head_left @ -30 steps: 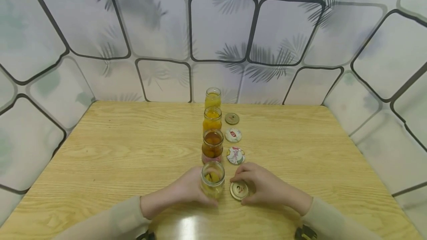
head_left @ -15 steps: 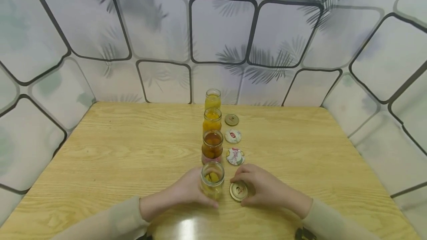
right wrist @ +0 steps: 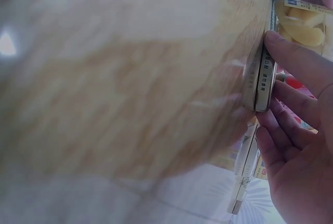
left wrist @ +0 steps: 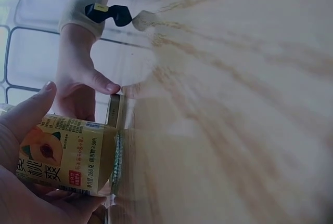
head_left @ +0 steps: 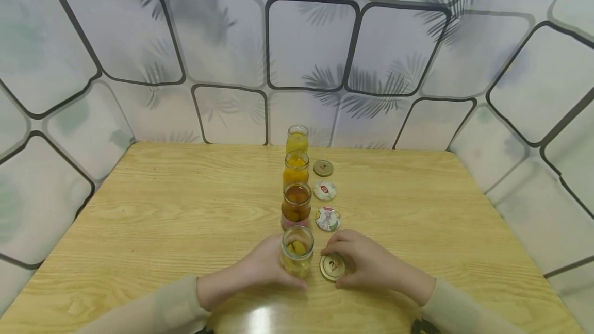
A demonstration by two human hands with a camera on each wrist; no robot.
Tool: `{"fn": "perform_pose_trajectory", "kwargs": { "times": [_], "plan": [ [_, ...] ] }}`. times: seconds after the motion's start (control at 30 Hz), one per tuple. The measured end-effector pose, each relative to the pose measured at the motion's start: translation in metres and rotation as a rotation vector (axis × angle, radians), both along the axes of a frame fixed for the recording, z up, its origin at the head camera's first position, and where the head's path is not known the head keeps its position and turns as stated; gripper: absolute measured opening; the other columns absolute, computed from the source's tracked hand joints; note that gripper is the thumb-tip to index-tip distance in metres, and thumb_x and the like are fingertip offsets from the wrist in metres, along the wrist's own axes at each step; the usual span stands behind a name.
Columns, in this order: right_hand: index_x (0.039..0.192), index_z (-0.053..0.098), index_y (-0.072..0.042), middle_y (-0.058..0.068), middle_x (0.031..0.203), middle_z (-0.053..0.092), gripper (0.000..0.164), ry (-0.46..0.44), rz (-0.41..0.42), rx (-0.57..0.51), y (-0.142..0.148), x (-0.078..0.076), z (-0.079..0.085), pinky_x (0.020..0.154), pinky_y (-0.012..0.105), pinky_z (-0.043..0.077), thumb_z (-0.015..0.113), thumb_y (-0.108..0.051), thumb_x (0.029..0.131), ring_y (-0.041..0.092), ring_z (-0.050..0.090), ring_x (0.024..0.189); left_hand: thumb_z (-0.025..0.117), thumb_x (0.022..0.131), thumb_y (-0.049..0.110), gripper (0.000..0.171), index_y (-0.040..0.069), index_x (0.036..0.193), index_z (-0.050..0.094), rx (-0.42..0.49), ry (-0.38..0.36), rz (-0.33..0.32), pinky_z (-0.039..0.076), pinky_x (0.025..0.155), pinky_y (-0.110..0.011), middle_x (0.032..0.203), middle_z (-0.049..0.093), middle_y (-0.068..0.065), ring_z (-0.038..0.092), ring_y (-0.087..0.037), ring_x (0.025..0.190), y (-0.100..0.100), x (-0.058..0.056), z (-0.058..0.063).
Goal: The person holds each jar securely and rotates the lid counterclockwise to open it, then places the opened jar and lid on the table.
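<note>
My left hand (head_left: 264, 267) holds an uncapped glass jar (head_left: 297, 262) around its side, thumb in front and fingers behind. The jar stands on the table with yellow fruit pieces in clear liquid. A yellow label (left wrist: 65, 156) with a peach picture shows on it in the left wrist view. Just right of the jar, a gold metal lid (head_left: 332, 267) lies flat on the table. My right hand (head_left: 366, 262) pinches this lid by its rim, thumb at the near side and fingers at the far side. In the right wrist view, the lid's edge (right wrist: 266, 81) shows between thumb and fingers.
Behind the held jar, a brown-filled jar (head_left: 296, 205), an orange-filled jar (head_left: 296, 171) and a yellow-filled jar (head_left: 297, 143) stand uncapped in line. Beside them lie two patterned lids, one nearer (head_left: 328, 219) and one farther (head_left: 325, 190), plus a gold lid (head_left: 323, 168). A patterned wall (head_left: 311, 45) borders the wooden table (head_left: 185, 195).
</note>
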State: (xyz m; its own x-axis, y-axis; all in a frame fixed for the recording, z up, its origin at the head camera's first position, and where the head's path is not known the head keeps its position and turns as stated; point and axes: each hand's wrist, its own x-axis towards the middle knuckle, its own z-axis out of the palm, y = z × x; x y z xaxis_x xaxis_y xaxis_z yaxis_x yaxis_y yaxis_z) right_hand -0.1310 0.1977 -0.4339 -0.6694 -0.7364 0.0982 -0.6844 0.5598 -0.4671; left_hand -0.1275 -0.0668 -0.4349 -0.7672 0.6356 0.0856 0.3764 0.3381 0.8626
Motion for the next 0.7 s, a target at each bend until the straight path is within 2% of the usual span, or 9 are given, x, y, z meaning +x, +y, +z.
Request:
{"fn": "perform_pose_trajectory", "kwargs": {
  "times": [0.2, 0.37, 0.47, 0.7],
  "plan": [
    [0.117, 0.068, -0.014, -0.013, 0.114, 0.053, 0.055, -0.006, 0.0, 0.0, 0.0, 0.0, 0.001, 0.096, 0.03, 0.042, 0.082, -0.026, 0.065, 0.005, 0.05, 0.106, 0.089, 0.055, 0.036, 0.081, 0.012, 0.125, 0.056, -0.004, -0.017, 0.014, 0.041, 0.099, -0.034, 0.117, 0.062, 0.006, 0.057, -0.017, 0.111, -0.001, 0.0, 0.0],
    [0.119, 0.066, -0.013, -0.011, 0.115, 0.054, 0.058, -0.01, 0.012, 0.012, 0.002, 0.001, 0.002, 0.097, 0.032, 0.042, 0.082, -0.032, 0.067, 0.006, 0.05, 0.108, 0.09, 0.053, 0.035, 0.097, 0.009, 0.137, 0.048, -0.015, -0.087, 0.047, 0.036, 0.103, -0.041, 0.127, 0.058, 0.002, 0.052, -0.02, 0.12, -0.004, 0.003, 0.003],
    [0.123, 0.064, -0.012, -0.01, 0.121, 0.055, 0.061, 0.001, 0.01, 0.031, 0.004, 0.001, 0.003, 0.1, 0.033, 0.04, 0.081, -0.036, 0.069, 0.008, 0.05, 0.113, 0.09, 0.053, 0.034, 0.098, 0.011, 0.139, 0.047, -0.02, -0.139, 0.064, 0.033, 0.105, -0.044, 0.131, 0.056, 0.002, 0.049, -0.023, 0.124, -0.01, 0.005, 0.006],
    [0.126, 0.063, -0.01, -0.006, 0.126, 0.056, 0.06, 0.064, -0.025, 0.027, 0.015, 0.002, 0.007, 0.103, 0.036, 0.037, 0.077, -0.038, 0.075, 0.013, 0.05, 0.119, 0.087, 0.061, 0.031, 0.086, 0.008, 0.135, 0.051, -0.038, -0.138, 0.03, 0.034, 0.105, -0.042, 0.13, 0.057, 0.001, 0.05, -0.024, 0.123, -0.03, 0.001, 0.015]
  ]
}}
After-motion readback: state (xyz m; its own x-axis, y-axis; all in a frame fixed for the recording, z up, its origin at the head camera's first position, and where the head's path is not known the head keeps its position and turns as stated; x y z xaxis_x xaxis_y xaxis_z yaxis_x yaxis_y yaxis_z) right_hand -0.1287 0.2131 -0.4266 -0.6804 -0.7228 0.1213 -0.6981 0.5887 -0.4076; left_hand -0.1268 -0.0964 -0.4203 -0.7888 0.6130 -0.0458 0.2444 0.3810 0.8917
